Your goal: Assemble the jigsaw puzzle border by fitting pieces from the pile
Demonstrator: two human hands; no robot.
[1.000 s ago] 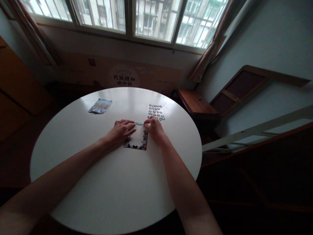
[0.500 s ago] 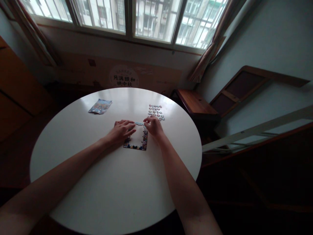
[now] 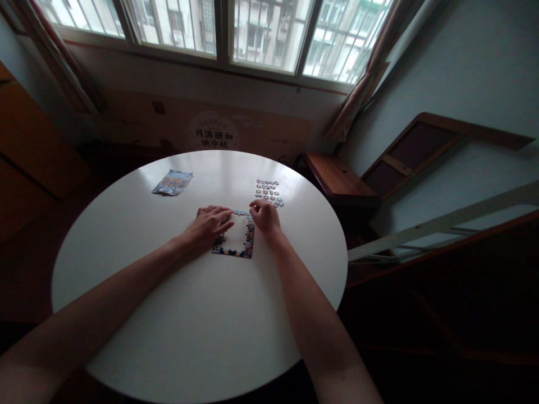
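Note:
A jigsaw border frame (image 3: 240,252) lies on the round white table (image 3: 197,314), its middle bare. My left hand (image 3: 209,223) rests flat on the frame's left side, fingers stretched toward the top edge. My right hand (image 3: 265,216) sits at the frame's top right corner with its fingers curled together; whether a piece is in them is too small to see. Several loose puzzle pieces (image 3: 268,192) lie in rows just beyond my right hand.
A colourful printed packet (image 3: 172,182) lies at the table's far left. A wooden side table (image 3: 337,179) stands to the right of the round table, with a wooden frame leaning on the wall behind. Windows and a cardboard panel with printed characters are at the back.
My right hand has drawn slightly right and up from the frame's top edge, fingers curling in. My left hand has stayed where it was.

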